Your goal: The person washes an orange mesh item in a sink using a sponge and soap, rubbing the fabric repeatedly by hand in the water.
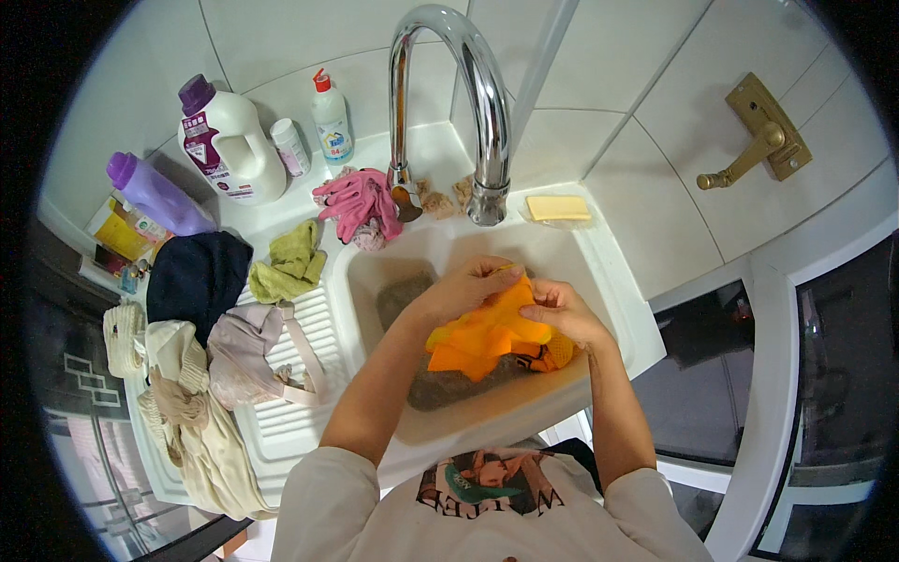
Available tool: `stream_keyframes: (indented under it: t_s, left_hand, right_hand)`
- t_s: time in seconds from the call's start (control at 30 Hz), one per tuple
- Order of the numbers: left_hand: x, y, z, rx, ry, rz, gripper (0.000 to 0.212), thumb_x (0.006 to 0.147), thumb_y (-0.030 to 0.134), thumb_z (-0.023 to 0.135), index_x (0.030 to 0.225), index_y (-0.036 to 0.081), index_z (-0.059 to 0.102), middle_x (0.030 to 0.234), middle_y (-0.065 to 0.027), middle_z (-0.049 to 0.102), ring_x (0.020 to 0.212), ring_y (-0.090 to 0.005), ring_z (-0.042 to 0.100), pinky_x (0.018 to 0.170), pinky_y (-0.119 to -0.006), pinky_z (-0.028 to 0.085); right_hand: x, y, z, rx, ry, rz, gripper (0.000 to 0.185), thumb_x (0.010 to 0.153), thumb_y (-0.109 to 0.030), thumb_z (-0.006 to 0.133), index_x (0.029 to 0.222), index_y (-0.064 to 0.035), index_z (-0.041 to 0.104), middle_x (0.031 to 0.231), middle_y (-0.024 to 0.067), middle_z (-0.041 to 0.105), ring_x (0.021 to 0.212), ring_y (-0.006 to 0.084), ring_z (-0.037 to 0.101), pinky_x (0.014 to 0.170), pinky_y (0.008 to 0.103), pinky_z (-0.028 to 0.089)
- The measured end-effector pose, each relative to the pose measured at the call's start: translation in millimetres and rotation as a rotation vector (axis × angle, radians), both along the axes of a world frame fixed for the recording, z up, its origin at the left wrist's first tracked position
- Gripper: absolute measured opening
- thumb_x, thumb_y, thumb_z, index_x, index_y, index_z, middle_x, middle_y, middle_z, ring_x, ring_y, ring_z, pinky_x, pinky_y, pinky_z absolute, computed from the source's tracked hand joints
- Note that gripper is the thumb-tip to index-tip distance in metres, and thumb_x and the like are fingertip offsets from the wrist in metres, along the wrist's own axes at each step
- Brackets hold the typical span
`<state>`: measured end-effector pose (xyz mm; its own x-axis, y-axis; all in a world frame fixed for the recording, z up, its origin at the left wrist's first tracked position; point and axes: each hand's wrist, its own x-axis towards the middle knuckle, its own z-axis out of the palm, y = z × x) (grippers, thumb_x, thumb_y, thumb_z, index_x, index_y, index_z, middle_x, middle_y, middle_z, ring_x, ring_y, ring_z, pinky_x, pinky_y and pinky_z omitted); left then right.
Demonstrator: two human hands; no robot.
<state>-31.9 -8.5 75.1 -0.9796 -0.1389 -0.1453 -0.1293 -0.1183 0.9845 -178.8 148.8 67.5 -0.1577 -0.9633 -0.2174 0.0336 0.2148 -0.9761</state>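
Over the basin of a white laundry sink (628, 351), my left hand (477, 281) grips the top edge of a wet orange cloth (484, 337). My right hand (562, 309) pinches the same cloth at its right side. The orange cloth hangs between both hands and spreads to the lower left. Just under my right hand, an orange knitted item with black marks (551, 357) lies against the cloth. Murky water (449, 386) shows in the basin below. How the orange cloth is folded behind my fingers is hidden.
A chrome faucet (491, 126) arches behind the basin. Yellow bar soap (558, 208) lies at the back right. Pink rubber gloves (362, 204), a green cloth (289, 261), a bra (246, 351) and dark fabric (193, 274) are left. Detergent bottles (246, 154) stand behind.
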Motion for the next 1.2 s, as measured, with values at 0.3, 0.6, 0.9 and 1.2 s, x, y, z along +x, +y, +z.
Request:
stream_keyframes:
  t_s: [0.3,0.6,0.9,1.2]
  left_hand:
    - [5.0,14.3,-100.9,0.772,-0.021,0.284,0.052,0.091,0.038,0.050,0.126,0.000,0.045,0.124,-0.0139,0.053,0.110,-0.0227,0.055,0.094,-0.038,0.045]
    - [6.2,28.8,-94.3,1.190,0.026,0.291,0.049,0.087,0.026,0.060,0.128,0.003,0.044,0.122,-0.0098,0.054,0.107,-0.0205,0.056,0.092,-0.033,0.046]
    - [0.9,36.1,-78.2,1.021,0.078,0.371,0.042,0.090,0.026,0.054,0.125,0.003,0.044,0.119,-0.0131,0.056,0.104,-0.0258,0.058,0.089,-0.041,0.049]
    - [5.5,42.8,-89.0,1.572,0.209,0.309,0.042,0.094,0.031,0.045,0.125,0.002,0.045,0.118,-0.0150,0.056,0.103,-0.0282,0.059,0.089,-0.043,0.049]
  right_hand:
    - [1.1,-6.9,34.2,-0.117,-0.521,-0.280,0.009,0.086,-0.012,0.059,0.092,-0.0056,0.056,0.088,0.0011,0.060,0.080,0.0095,0.057,0.072,0.0228,0.048]
    - [-17.4,-4.5,25.6,-0.045,-0.453,-0.549,0.008,0.088,-0.012,0.055,0.090,-0.0047,0.057,0.084,0.0038,0.061,0.073,0.0115,0.060,0.064,0.0237,0.051]
    - [-43.6,-15.1,-27.0,0.082,0.080,-0.519,0.011,0.085,-0.011,0.061,0.088,-0.0007,0.060,0.081,0.0031,0.061,0.068,0.0110,0.056,0.064,0.0231,0.047]
    - [-142.5,-74.6,-70.8,-0.229,1.411,-0.382,0.037,0.068,0.003,0.058,0.106,-0.0006,0.057,0.108,0.0182,0.057,0.104,0.0365,0.052,0.091,0.0392,0.042]
